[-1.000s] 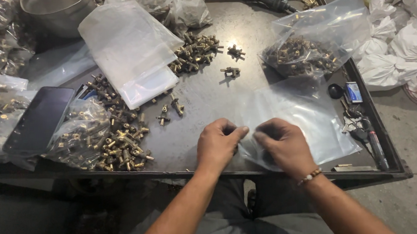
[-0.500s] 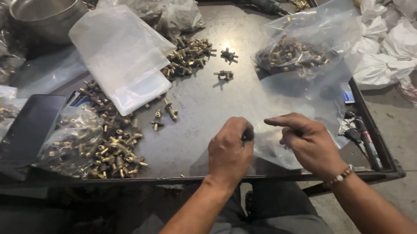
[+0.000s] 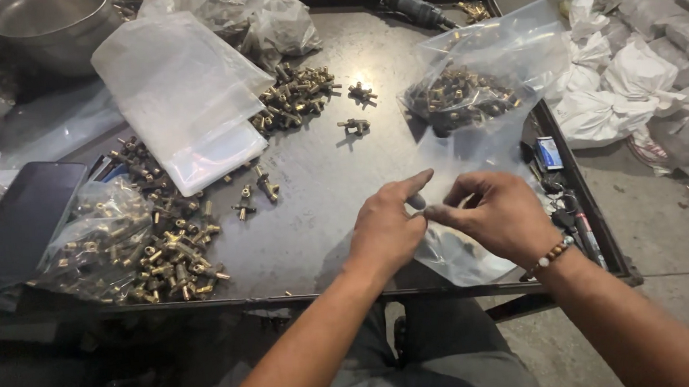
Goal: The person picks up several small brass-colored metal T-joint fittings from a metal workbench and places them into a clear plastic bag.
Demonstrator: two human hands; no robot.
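My left hand (image 3: 383, 231) and my right hand (image 3: 498, 215) meet over the near right part of a dark metal tray table (image 3: 320, 195). Both pinch the edge of an empty clear plastic bag (image 3: 456, 260) between thumb and fingers, fingertips touching each other. The bag hangs limp under the hands and lies partly on the tray. Just beyond it sits a second clear bag (image 3: 466, 88) filled with small brass fittings. I cannot tell whether the left fingers also hold a small piece.
Loose brass fittings lie in a heap at near left (image 3: 167, 250) and another at the middle back (image 3: 296, 98), with two single ones (image 3: 356, 125) between. A stack of clear bags (image 3: 180, 100), a dark phone (image 3: 27, 224), a metal bowl (image 3: 50, 24), keys and pens (image 3: 572, 210), white sacks (image 3: 636, 84).
Both hands have risen from the flat bag and drawn together, lifting its edge off the tray. The view has shifted slightly.
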